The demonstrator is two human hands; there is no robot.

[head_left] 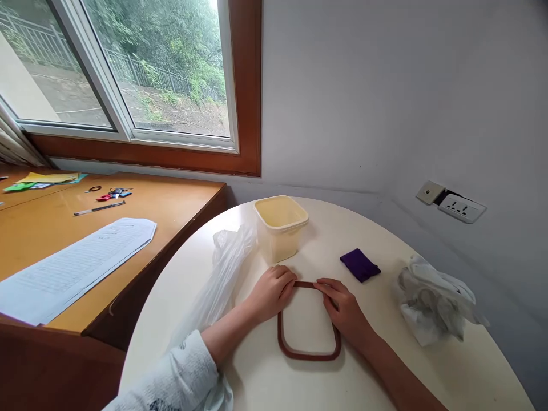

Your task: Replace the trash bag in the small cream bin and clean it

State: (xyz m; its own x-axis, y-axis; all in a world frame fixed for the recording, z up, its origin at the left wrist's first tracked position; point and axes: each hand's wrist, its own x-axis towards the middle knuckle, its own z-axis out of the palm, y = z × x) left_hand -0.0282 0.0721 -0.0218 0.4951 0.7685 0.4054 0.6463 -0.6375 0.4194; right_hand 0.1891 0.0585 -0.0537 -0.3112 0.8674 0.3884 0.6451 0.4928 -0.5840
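A brown, rounded-square frame (310, 357) lies low over the white table in front of me. Its middle looks pale like the tabletop; I cannot tell whether it is open or filled with something clear. My left hand (274, 290) is closed on the far left corner, fingers curled over the rim. At the far right corner, my right hand (345, 311) grips the rim between thumb and fingers. Just beyond the frame stands an uncovered pale yellow plastic container (280, 242). A folded dark purple cloth (360, 265) lies flat to the right of it.
A clear plastic bag (222, 279) is left of the container, beside my left forearm. On the right of the round table (171, 291) sits a crumpled white bag (436, 299). A wooden desk (171, 194) at left holds papers (81, 265), a pen (99, 209) and keys (115, 194).
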